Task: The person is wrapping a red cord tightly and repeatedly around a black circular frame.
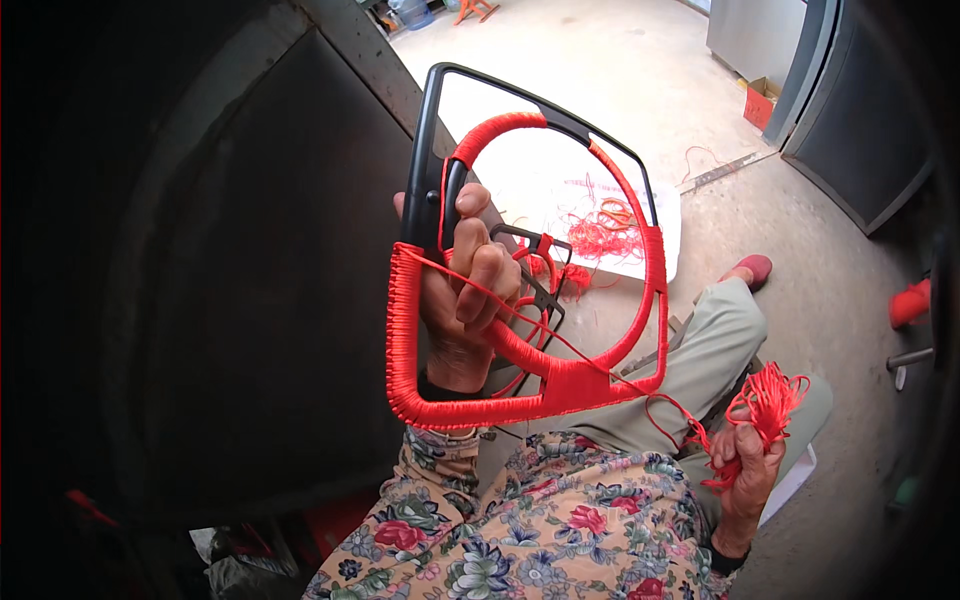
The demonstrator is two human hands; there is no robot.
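Note:
My left hand [472, 275] is wrapped round the left side of a black frame [428, 120], which has a rounded ring inside its squarish outline. Red cord is wound tightly over the frame's lower left, its bottom bar and much of the ring; the upper left and top of the outline are bare black. From the left bar a loose red strand [520, 315] slants across the frame to my right hand [745, 475]. That hand is closed on a bushy bundle of red cord [770, 405] above my right knee.
Beyond the frame, a white tray [668, 225] on the floor carries tangled red cord [600, 240] and orange-handled scissors [615, 212]. More black-and-red frames [560, 248] sit behind my left hand. A dark panel [250, 260] stands close on the left. An orange box [760, 105] is far right.

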